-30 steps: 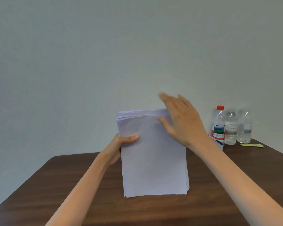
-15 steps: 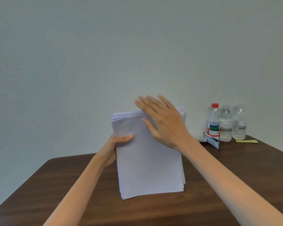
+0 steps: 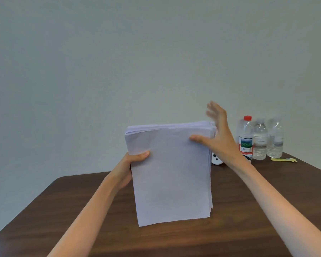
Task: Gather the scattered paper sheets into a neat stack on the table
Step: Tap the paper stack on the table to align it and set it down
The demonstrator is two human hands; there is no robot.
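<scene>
Left hand (image 3: 130, 169) grips paper stack (image 3: 171, 175) at left edge, thumb across front, fingers hidden behind. Right hand (image 3: 223, 140) at upper right corner, fingers (image 3: 214, 110) straight, spread upward, blurred; thumb touches front sheet. Both forearms bare, extended forward.

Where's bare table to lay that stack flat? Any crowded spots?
Bare wood: left of the paper stack out to the table's left edge, and the near strip before it. Crowded: back right corner, with three bottles, a white device and a yellow tool.
</scene>
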